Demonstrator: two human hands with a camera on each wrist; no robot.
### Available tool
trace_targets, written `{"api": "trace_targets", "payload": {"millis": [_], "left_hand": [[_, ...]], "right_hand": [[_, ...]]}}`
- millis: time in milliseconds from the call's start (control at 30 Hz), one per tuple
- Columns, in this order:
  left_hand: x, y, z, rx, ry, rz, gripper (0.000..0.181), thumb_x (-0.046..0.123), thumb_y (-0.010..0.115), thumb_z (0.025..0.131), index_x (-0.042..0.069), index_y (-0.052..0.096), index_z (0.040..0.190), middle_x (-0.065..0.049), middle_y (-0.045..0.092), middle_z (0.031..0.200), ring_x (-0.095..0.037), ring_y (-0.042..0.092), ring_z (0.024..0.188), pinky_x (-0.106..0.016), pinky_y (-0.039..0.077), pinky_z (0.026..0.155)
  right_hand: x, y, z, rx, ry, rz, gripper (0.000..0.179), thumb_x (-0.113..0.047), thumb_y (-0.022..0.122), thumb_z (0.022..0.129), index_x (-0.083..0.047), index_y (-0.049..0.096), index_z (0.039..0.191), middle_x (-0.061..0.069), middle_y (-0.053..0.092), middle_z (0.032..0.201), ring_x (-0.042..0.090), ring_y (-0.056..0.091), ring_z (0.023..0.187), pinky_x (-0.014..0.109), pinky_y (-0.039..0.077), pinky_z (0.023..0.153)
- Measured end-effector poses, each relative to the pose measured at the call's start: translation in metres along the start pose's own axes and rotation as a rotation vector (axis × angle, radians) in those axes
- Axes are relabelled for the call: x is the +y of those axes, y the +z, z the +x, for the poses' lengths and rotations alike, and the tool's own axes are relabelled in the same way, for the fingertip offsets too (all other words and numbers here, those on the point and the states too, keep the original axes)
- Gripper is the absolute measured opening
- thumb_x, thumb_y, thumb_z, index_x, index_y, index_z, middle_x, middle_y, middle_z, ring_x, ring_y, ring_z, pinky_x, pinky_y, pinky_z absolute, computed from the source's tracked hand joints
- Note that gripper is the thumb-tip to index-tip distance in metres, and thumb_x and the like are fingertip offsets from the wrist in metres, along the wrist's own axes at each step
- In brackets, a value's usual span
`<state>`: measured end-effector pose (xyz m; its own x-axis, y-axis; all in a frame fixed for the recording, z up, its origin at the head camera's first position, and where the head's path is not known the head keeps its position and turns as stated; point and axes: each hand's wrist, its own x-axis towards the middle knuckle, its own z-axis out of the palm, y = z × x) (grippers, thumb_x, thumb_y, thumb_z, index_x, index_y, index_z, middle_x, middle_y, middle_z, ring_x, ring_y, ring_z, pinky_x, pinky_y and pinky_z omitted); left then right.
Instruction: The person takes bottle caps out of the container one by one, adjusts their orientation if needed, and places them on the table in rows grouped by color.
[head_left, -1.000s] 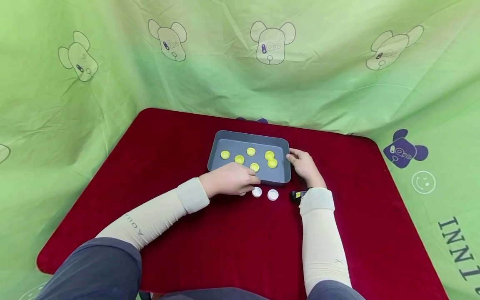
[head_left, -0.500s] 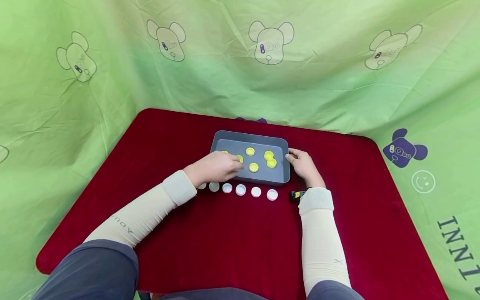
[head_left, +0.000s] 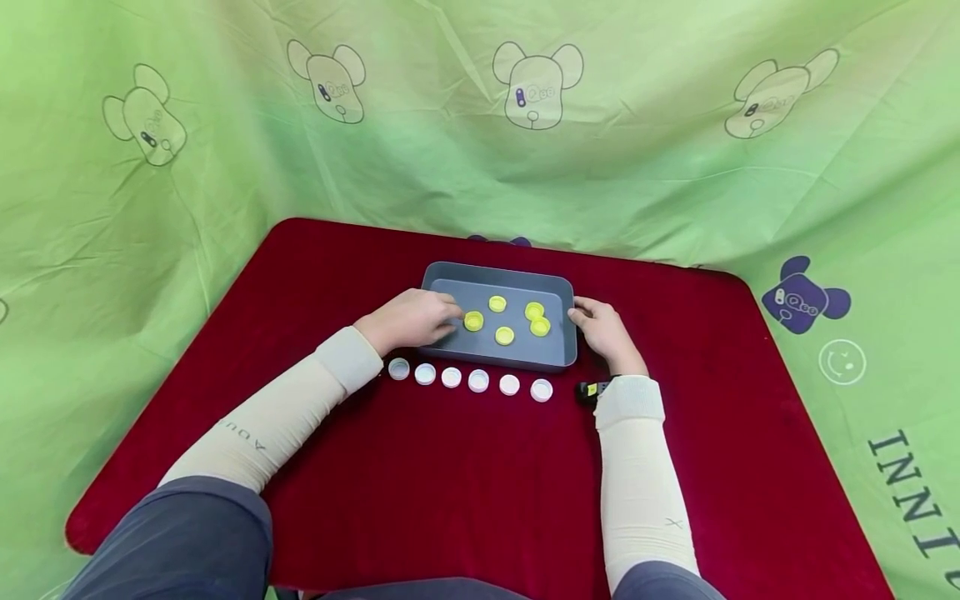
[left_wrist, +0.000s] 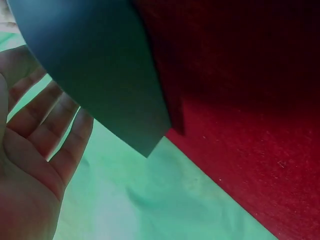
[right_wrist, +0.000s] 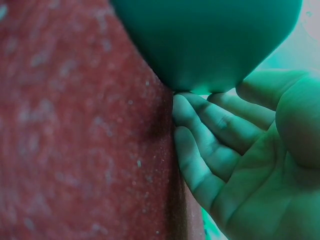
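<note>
A grey rectangular tray [head_left: 487, 354] lies on the table with several yellow bottle caps [head_left: 504, 336] in it; two near the right overlap. My left hand [head_left: 411, 319] reaches over the tray's left end, its fingertips inside near a yellow cap. In the left wrist view, the tray wall [left_wrist: 100, 70] covers the fingertips, so whether they pinch anything is hidden. My right hand [head_left: 606, 333] holds the tray's right end, thumb at the rim. The right wrist view shows its bent fingers [right_wrist: 200, 130] against the tray. Several white bottle caps [head_left: 478, 381] form a row before the tray.
A small black object with a yellow mark [head_left: 591, 391] lies beside my right wrist, partly under the sleeve. The table [head_left: 450, 492] is covered in red cloth. Green printed fabric [head_left: 420, 183] hangs behind and at both sides.
My left hand has moved left, from beside the white caps into the tray and on to its left end, uncovering the white row. The leftmost yellow cap is now out of sight. My right hand stays.
</note>
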<state>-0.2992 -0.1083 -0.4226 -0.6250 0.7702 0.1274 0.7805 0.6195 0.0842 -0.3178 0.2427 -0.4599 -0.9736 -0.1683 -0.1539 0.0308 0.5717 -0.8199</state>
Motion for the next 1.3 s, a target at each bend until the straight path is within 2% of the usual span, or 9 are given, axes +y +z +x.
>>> {"api": "trace_targets", "payload": {"millis": [200, 567, 800, 933, 1100, 1300], "left_hand": [[-0.007, 0.001, 0.003, -0.016, -0.017, -0.018, 0.019, 0.012, 0.067, 0.089, 0.012, 0.074, 0.106, 0.0, 0.068, 0.102, -0.013, 0.064, 0.094, -0.035, 0.054, 0.075], [-0.018, 0.007, 0.008, -0.034, -0.03, -0.015, 0.021, 0.009, 0.066, 0.088, 0.01, 0.074, 0.107, -0.002, 0.068, 0.102, -0.015, 0.063, 0.089, -0.034, 0.053, 0.072], [-0.024, 0.012, 0.013, -0.033, -0.046, -0.003, 0.019, 0.01, 0.066, 0.088, 0.011, 0.074, 0.104, -0.002, 0.068, 0.097, -0.016, 0.061, 0.08, -0.036, 0.05, 0.069], [-0.025, 0.013, 0.015, -0.067, -0.081, 0.016, 0.019, 0.014, 0.066, 0.089, 0.014, 0.074, 0.107, -0.001, 0.068, 0.099, -0.016, 0.061, 0.091, -0.043, 0.047, 0.08], [-0.026, 0.013, 0.016, -0.105, -0.129, 0.035, 0.019, 0.018, 0.066, 0.09, 0.016, 0.073, 0.108, -0.001, 0.067, 0.103, -0.017, 0.059, 0.102, -0.053, 0.038, 0.096], [-0.026, 0.014, 0.017, -0.125, -0.141, 0.028, 0.022, 0.017, 0.066, 0.09, 0.016, 0.073, 0.11, -0.002, 0.067, 0.107, -0.018, 0.058, 0.107, -0.059, 0.032, 0.102]], "right_hand": [[0.0, 0.0, 0.0, -0.003, 0.003, 0.005, 0.049, -0.022, 0.051, 0.102, 0.0, 0.043, 0.145, 0.02, 0.057, 0.13, 0.03, 0.054, 0.119, 0.046, 0.041, 0.1], [0.002, 0.0, 0.0, 0.006, -0.006, 0.01, 0.047, -0.019, 0.051, 0.102, 0.0, 0.045, 0.144, 0.021, 0.059, 0.128, 0.03, 0.056, 0.117, 0.046, 0.042, 0.1], [0.002, 0.0, 0.0, 0.006, 0.003, 0.0, 0.048, -0.021, 0.051, 0.102, 0.0, 0.043, 0.145, 0.02, 0.058, 0.129, 0.03, 0.054, 0.119, 0.046, 0.04, 0.102], [0.001, -0.001, 0.0, 0.001, 0.008, 0.0, 0.048, -0.021, 0.051, 0.102, 0.0, 0.043, 0.145, 0.021, 0.058, 0.129, 0.031, 0.054, 0.118, 0.046, 0.04, 0.102], [0.002, -0.001, 0.001, 0.0, 0.005, -0.007, 0.048, -0.021, 0.051, 0.102, 0.0, 0.043, 0.145, 0.022, 0.058, 0.129, 0.031, 0.054, 0.119, 0.046, 0.039, 0.102], [0.002, -0.001, 0.003, 0.001, 0.003, -0.002, 0.048, -0.021, 0.051, 0.102, 0.0, 0.044, 0.145, 0.021, 0.058, 0.129, 0.03, 0.054, 0.119, 0.046, 0.04, 0.102]]}}
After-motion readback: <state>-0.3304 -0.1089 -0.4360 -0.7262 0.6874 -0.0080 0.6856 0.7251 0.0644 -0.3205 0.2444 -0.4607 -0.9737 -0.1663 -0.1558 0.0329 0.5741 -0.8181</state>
